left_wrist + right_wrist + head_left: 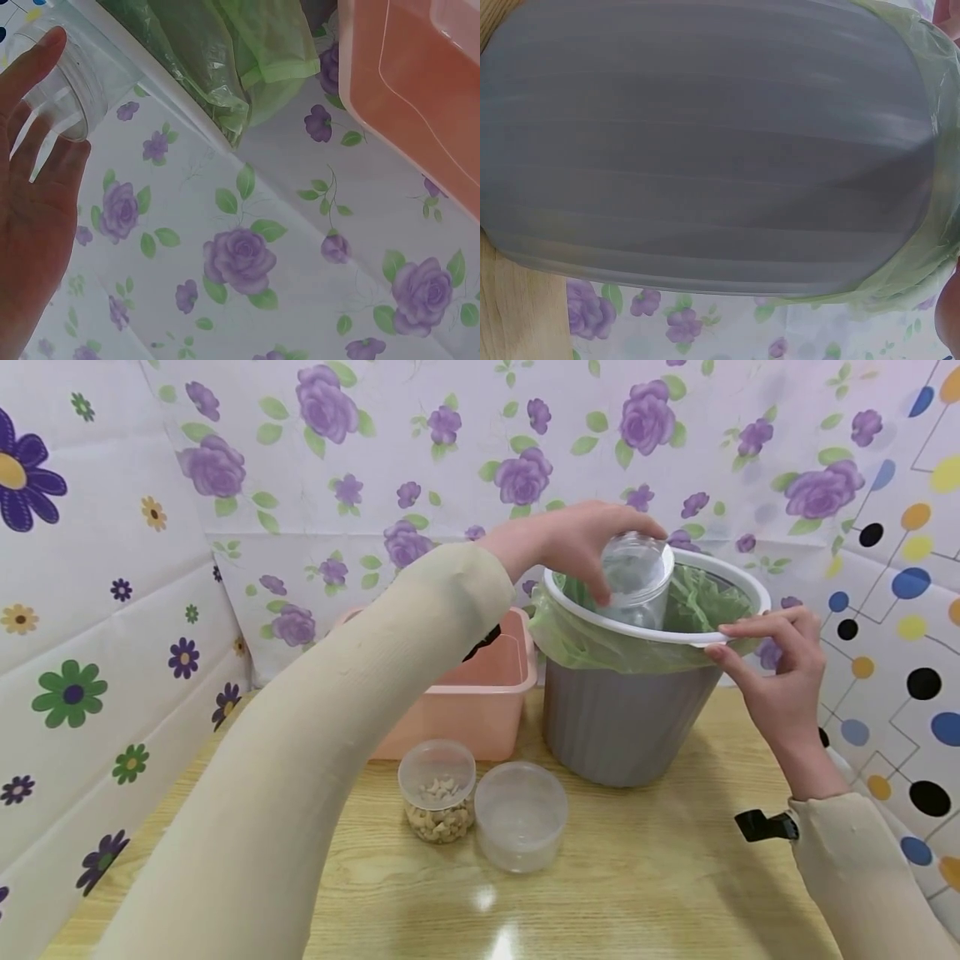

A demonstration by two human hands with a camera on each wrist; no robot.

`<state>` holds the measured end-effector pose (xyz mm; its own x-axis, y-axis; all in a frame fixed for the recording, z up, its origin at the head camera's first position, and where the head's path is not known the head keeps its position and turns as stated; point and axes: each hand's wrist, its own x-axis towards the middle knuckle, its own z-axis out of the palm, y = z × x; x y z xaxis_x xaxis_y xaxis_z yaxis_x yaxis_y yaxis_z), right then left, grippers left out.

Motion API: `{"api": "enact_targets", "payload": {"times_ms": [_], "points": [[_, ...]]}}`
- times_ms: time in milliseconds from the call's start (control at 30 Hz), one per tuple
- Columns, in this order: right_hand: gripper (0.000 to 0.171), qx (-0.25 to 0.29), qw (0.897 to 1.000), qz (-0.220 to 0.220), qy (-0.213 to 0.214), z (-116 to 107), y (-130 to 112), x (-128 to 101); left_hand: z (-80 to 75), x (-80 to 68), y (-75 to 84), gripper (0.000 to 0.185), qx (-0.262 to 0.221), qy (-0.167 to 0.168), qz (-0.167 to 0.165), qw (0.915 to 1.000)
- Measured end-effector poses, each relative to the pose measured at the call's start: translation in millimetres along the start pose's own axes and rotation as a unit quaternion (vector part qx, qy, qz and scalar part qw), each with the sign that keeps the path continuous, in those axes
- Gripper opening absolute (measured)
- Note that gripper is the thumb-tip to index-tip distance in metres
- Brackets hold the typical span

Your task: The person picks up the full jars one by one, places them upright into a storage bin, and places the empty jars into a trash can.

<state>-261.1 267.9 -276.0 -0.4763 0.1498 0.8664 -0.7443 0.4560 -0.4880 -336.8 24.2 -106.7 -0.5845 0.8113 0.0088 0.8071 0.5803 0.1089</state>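
Note:
My left hand (581, 539) grips a clear plastic jar (637, 578) over the mouth of a grey trash bin (618, 718). The jar tilts into the bin, and in the left wrist view the fingers curl round its clear wall (79, 90). A green trash bag (697, 602) lines the bin and folds out under its white rim (738, 578). At the bin's right side my right hand (787, 672) pinches the rim between thumb and fingers. The right wrist view is mostly filled by the bin's ribbed grey wall (705, 150).
A pink plastic basin (465, 722) stands left of the bin, partly hidden by my left sleeve. In front of it are a lidded clear tub of cashews (440, 818) and a second clear tub (521, 818). All stand on a wood-grain table (622, 877) before a flowered wall covering.

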Motion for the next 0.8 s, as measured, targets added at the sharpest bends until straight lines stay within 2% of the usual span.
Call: {"api": "enact_targets", "payload": {"times_ms": [267,433,800], "points": [[0.026,-0.002,1.0,0.0,-0.001,0.6,-5.8,0.7,0.9,-2.3,-0.3,0.099,0.006,0.004,0.012,0.9999],[0.026,-0.006,1.0,0.003,-0.003,1.8,-6.9,0.4,1.5,-5.6,-2.1,0.095,-0.001,0.0,0.009,1.0],[0.027,-0.007,1.0,0.008,0.002,3.5,-6.3,0.1,2.0,-19.3,-1.8,0.094,-0.012,-0.002,0.032,0.9994]]}}
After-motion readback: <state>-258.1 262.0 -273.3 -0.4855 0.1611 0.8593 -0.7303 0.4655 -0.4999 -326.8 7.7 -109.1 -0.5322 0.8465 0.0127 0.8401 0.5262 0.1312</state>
